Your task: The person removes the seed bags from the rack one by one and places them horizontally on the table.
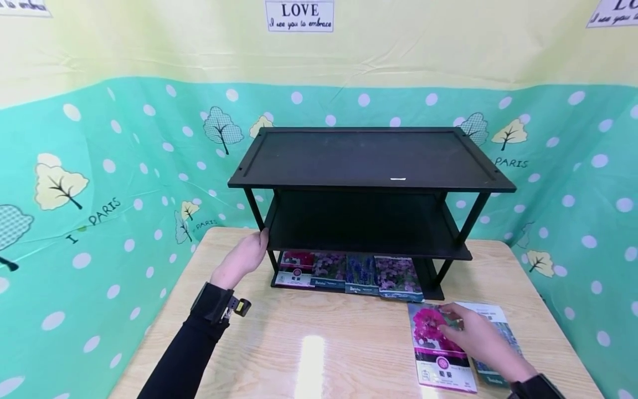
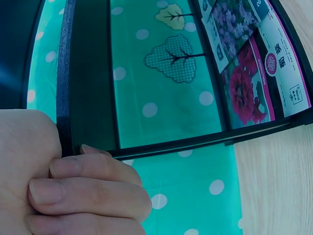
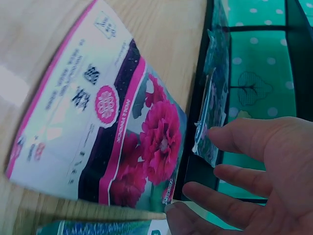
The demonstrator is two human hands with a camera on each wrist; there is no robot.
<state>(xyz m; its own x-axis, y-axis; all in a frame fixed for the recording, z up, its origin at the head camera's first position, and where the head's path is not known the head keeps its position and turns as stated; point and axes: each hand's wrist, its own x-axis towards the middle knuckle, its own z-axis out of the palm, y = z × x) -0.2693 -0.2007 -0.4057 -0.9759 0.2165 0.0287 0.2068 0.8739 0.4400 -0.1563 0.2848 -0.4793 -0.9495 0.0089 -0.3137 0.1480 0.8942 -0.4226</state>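
One hand (image 1: 241,259) grips the rack's edge (image 1: 369,254)

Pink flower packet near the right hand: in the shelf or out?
Out: the packet lies on the table in front of the shelf.

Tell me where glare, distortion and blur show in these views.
Head: bright glare streaks the table; left wrist: edges of the black shelf unit bow near the right side, likely lens distortion; right wrist: pale glare whitens the table's left side, and small print on the pink-flowered packet looks soft.
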